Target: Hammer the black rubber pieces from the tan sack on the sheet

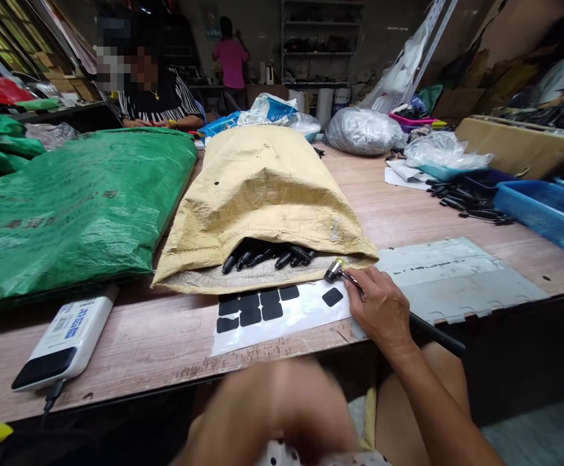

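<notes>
Over the table's [126, 349] near edge, grasps a hammer [334, 270] close to its head in the right hand [383, 307], forearm slanting from lower right; holds the left hand [282, 395] lower, too blurred to tell its grip. Has black and yellow faces, beside the tan sack [272, 194]. Shows black patches [250, 309] on a white sheet [305, 314]; farther back, dim shelves [320, 55].
</notes>
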Available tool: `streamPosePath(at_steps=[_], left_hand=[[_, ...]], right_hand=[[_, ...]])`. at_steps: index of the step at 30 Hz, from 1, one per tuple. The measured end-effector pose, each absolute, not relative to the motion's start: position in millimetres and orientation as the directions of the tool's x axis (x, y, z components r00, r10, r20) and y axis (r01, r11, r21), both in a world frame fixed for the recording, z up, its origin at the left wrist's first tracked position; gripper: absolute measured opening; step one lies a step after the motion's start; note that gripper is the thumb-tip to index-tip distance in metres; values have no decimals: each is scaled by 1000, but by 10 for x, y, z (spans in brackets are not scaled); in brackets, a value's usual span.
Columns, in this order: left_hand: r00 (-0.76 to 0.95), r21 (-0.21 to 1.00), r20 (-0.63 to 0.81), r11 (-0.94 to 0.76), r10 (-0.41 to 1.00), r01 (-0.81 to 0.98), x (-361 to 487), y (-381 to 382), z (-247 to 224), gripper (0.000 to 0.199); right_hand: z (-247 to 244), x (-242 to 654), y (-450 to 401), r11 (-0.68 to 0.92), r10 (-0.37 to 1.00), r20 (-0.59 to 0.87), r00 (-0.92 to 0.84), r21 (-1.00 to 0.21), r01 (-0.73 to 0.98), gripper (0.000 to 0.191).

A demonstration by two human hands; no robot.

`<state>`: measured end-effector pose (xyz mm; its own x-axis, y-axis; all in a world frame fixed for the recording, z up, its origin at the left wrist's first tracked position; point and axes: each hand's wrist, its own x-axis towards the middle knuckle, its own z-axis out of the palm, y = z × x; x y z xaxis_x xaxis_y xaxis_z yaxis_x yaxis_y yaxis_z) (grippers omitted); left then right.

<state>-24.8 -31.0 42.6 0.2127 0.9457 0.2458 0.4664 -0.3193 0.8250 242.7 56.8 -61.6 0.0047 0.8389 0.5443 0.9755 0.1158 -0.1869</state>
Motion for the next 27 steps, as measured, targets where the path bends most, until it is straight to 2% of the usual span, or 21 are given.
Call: streamPosePath(at_steps=[2, 4, 6, 8, 10, 17, 21, 24, 27], left_hand=[[142, 785, 266, -300, 953, 542, -238, 79, 356, 20], [-31, 630, 334, -199, 942, 751, -331, 487, 197, 17], [-157, 485, 369, -46, 916, 873, -469, 823, 5, 19], [-209, 388, 324, 72, 923, 919, -580, 1035, -154, 23], [-245, 342, 263, 148, 933, 928, -626, 1130, -242, 26], [-293, 316, 180, 227, 939, 921, -646, 1128, -216, 19], [-309, 411, 254, 187, 917, 892, -718, 953, -113, 21], [-258, 485, 360, 56, 897, 873, -663, 735, -45, 24], [-49, 572, 380, -193, 924, 797, -462, 559, -81, 22]], right_hand=[[-615, 2427, 567, 117, 837, 547, 3, -184, 976, 22], [-612, 2429, 568, 123, 840, 542, -3, -186, 975, 22], [-608, 2434, 571, 130, 846, 533, -8, -193, 973, 22], [-604, 2439, 575, 136, 851, 525, -11, -199, 971, 22], [-600, 2442, 578, 136, 854, 520, -11, -203, 970, 23], [-559, 2426, 573, 116, 868, 497, 6, -215, 970, 21], [-549, 2422, 576, 114, 870, 493, 13, -227, 967, 21], [-557, 2427, 583, 117, 870, 493, 15, -234, 965, 21], [-561, 2429, 589, 118, 873, 487, 15, -240, 964, 21]])
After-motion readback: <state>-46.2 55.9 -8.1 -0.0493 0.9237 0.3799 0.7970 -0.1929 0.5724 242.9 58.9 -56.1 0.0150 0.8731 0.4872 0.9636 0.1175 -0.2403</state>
